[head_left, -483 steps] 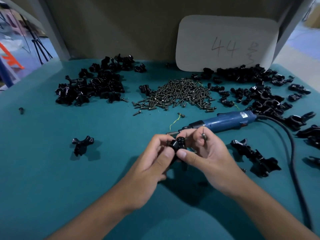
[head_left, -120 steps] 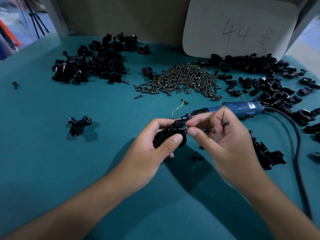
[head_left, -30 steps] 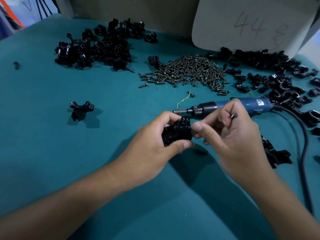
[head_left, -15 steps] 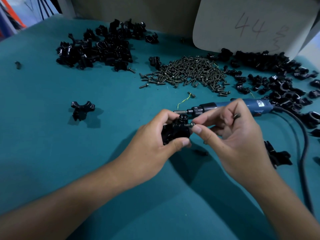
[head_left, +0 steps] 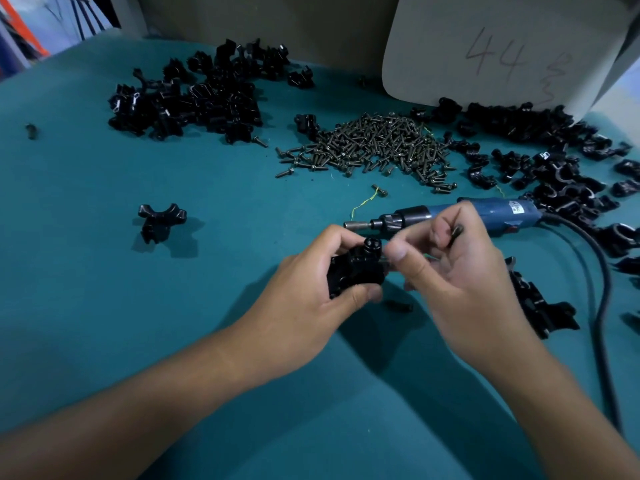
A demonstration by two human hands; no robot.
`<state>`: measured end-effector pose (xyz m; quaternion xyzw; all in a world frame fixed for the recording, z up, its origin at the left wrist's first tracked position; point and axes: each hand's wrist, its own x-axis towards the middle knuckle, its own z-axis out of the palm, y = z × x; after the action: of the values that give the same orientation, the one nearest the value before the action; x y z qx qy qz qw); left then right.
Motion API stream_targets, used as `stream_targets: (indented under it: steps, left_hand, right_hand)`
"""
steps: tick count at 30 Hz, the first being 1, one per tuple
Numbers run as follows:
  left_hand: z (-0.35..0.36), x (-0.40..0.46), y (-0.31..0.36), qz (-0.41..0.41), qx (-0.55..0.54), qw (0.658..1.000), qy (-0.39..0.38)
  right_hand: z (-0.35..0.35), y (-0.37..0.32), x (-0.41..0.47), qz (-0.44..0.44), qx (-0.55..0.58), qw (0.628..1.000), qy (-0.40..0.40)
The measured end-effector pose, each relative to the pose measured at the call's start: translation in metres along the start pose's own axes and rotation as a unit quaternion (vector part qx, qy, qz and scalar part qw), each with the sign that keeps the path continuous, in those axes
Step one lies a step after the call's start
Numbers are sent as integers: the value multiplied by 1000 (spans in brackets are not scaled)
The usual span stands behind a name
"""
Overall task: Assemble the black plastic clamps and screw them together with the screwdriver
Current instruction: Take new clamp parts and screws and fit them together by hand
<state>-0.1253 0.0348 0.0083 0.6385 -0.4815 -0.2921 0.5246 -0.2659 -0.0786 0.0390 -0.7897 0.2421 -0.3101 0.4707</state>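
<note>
One clamp (head_left: 356,268) mid-frame, gripped in the left hand (head_left: 304,303); right hand (head_left: 460,282) pinches a screw (head_left: 385,260) against it, a second screw (head_left: 456,232) tucked in its curled fingers.

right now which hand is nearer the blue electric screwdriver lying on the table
Right. The right hand sits just in front of the blue electric screwdriver, overlapping its barrel in view; the left hand grips the black plastic clamp further off.

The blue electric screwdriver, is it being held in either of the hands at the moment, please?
No, the blue electric screwdriver lies on the teal table beyond both hands.
</note>
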Motion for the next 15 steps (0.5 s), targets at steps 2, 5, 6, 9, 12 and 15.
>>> stream_targets:
  steps: [2,5,6,9,12,15]
  left_hand:
    - [0,1,-1,0,-5,1000,2]
    - [-2,2,-3,-5,-3,1000,5]
    - [-3,3,-4,-10,-13,1000,8]
    - [-7,4,-7,-20,-38,999,20]
    - [-11,5,-8,-10,-46,998,36]
    - [-11,5,-8,-8,-45,998,35]
  right_hand:
    - [-2,2,2,-2,28,999,-30]
    - [-4,4,3,-32,17,999,-11]
    - [-6,4,4,-55,-5,998,10]
    - [-20,7,6,-68,-32,997,28]
    - [-27,10,8,21,-134,987,-89]
    - [-22,19,3,38,-279,937,-205]
